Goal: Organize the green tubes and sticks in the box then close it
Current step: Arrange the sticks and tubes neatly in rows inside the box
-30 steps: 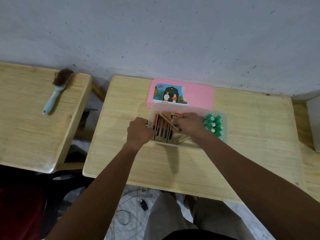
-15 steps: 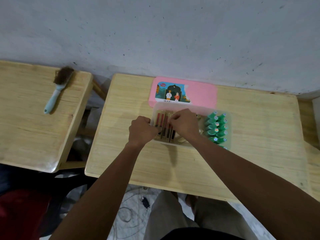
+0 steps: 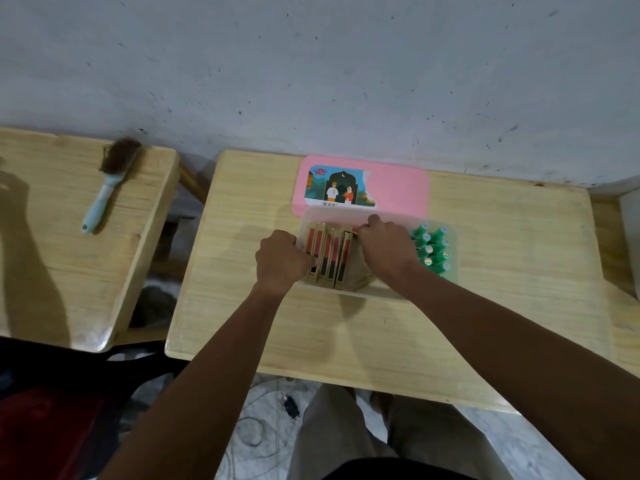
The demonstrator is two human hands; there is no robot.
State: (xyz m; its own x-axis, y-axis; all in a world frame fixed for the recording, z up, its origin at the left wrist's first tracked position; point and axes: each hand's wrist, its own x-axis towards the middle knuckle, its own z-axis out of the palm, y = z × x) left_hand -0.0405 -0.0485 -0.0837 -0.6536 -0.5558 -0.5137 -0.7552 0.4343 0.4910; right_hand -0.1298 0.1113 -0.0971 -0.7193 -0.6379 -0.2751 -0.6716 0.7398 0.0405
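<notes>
My left hand (image 3: 281, 261) is curled against the left end of the clear box (image 3: 377, 295) on the table (image 3: 502, 306), fingertips touching the nearest sticks (image 3: 328, 255), which stand in a row on edge. My right hand (image 3: 386, 249) is clenched over the right side of that row. The green tubes (image 3: 433, 247) sit bunched just right of it, in the box's right end. The pink lid (image 3: 398, 192) lies flat just beyond the box.

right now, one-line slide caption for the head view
Both hands, left hand and right hand, line up sticks in the clear box beside green tubes; pink lid still off.
</notes>
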